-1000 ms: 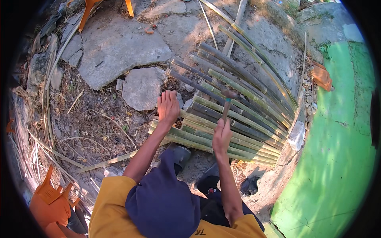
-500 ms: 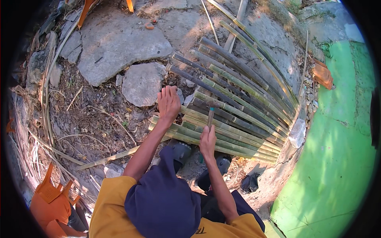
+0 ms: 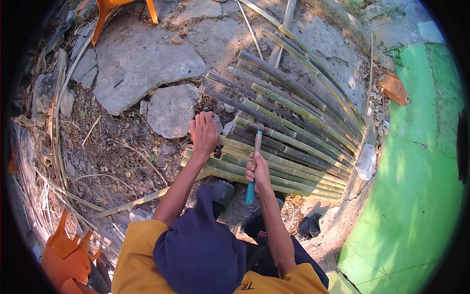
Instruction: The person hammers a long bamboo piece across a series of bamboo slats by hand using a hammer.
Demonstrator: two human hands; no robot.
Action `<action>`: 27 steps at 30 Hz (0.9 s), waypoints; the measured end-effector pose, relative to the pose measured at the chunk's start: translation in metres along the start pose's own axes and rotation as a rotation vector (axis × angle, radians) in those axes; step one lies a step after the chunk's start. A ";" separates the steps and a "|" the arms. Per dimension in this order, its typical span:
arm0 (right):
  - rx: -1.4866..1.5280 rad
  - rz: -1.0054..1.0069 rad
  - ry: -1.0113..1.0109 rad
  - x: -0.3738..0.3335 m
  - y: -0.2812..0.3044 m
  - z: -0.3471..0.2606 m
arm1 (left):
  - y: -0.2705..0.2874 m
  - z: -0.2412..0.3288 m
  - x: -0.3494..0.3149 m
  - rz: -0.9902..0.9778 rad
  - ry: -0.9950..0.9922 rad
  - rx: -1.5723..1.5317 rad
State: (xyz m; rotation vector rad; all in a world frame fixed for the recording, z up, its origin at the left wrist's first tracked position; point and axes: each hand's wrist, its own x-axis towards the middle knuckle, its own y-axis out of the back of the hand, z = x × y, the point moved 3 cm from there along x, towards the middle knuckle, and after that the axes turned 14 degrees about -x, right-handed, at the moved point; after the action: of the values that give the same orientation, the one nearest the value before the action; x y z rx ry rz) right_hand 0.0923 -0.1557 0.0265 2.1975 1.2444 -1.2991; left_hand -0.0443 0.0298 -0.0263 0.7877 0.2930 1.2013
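In my right hand (image 3: 258,171) is a hammer (image 3: 257,143), held around its shaft. Its metal head points away from me over the bamboo poles, and its teal grip end sticks out below my fist. My left hand (image 3: 204,133) is at the left ends of the nearer poles, its fingers bent and close together; whatever is under them is hidden. The bamboo poles (image 3: 298,125), green and dark grey, lie side by side, fanning out leftward from a low ledge. My dark shoes (image 3: 220,190) show just below the nearest poles.
Flat broken stone slabs (image 3: 147,68) lie beyond my left hand. Split bamboo strips (image 3: 56,122) and dry litter cover the left ground. Orange chairs (image 3: 105,14) stand far left and lower left. On the right are a white stone (image 3: 366,162) and a green painted floor (image 3: 411,171).
The hammer has tilted in my right hand, so its teal grip end now shows. My left hand has shifted slightly nearer me. The view has moved a little.
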 end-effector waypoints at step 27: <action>0.129 0.110 0.001 -0.014 -0.029 0.015 | 0.000 0.003 0.003 -0.025 0.005 0.007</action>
State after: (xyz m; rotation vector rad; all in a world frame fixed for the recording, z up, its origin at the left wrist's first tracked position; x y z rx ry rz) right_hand 0.0572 -0.1556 0.0341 2.3186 1.0508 -1.3691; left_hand -0.0416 0.0309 -0.0235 0.7852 0.3109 1.1796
